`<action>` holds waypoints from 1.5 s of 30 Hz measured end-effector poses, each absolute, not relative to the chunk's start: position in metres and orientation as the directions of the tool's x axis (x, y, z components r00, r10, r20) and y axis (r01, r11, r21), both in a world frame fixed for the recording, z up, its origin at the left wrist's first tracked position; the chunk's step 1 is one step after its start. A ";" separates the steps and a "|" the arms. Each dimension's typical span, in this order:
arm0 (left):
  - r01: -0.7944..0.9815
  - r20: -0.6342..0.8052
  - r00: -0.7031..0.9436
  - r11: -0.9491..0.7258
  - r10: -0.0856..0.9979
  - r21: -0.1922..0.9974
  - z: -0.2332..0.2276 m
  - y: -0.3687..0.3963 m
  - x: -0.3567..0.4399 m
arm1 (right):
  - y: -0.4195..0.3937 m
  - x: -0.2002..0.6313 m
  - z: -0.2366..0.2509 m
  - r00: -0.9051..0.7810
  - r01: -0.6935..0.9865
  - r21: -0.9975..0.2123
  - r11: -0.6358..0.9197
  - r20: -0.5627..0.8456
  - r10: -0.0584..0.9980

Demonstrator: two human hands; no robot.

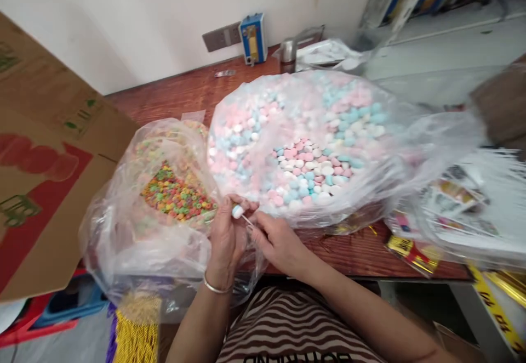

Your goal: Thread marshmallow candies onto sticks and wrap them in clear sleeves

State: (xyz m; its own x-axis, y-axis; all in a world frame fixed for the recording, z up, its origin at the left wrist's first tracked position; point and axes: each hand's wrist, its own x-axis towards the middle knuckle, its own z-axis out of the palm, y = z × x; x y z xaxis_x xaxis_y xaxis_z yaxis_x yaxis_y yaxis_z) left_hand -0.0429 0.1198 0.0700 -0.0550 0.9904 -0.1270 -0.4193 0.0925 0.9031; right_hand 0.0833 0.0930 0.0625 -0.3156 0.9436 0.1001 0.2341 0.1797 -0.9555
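Fingers pinched — left hand (227, 237) on marshmallow (237, 211), right hand (276, 240) on stick (247, 220).

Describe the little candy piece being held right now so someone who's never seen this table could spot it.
Start at the big clear bag of pink, blue and white candies on the wooden table. Just below its near-left edge, the left hand pinches one white candy piece on a thin white stick, which the right hand touches. It alone sits outside the bags.
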 end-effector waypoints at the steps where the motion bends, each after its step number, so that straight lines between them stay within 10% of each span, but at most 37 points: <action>1: -0.451 -0.122 -0.057 0.083 0.991 0.889 0.072 0.122 -0.036 | 0.090 0.091 0.063 -0.311 0.312 -0.927 0.207 0.106 0.944; 8: -0.436 -0.142 -0.009 0.124 0.990 0.892 0.076 0.126 0.027 | 0.085 0.127 0.061 -0.178 0.556 -0.792 0.253 0.184 0.967; 15: -0.267 -0.172 0.164 0.212 0.971 0.940 0.067 0.148 0.064 | 0.096 0.159 0.053 0.059 0.399 -0.905 0.146 0.184 0.981; 18: -0.036 0.000 0.155 0.006 0.988 0.999 0.071 0.188 0.061 | 0.093 0.185 0.051 0.218 0.297 -0.952 0.070 0.139 0.966; 21: 0.498 0.271 0.235 -0.355 0.934 0.792 0.069 0.234 0.055 | 0.087 0.207 0.047 0.338 0.202 -0.979 0.015 0.084 0.937; 25: 0.742 0.234 0.417 -0.477 0.878 0.470 0.053 0.269 0.055 | 0.084 0.221 0.036 0.350 0.136 -0.991 -0.007 0.041 0.936; 39: 0.760 0.300 0.577 -0.634 0.760 0.143 0.042 0.269 0.071 | 0.088 0.215 0.030 0.262 0.185 -0.982 0.035 0.084 0.961; 45: 0.666 0.235 0.579 -0.619 0.781 0.416 0.045 0.254 0.067 | 0.084 0.214 0.031 0.268 0.175 -0.984 0.025 0.072 0.961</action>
State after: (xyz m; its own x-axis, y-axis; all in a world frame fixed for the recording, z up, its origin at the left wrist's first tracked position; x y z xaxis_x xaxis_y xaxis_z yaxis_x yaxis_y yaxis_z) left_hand 0.0666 0.2540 0.0449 0.5791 0.7805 0.2353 0.6659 -0.6195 0.4157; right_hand 0.2140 0.0843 0.0308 0.2676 0.9608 0.0719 0.1748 0.0250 -0.9843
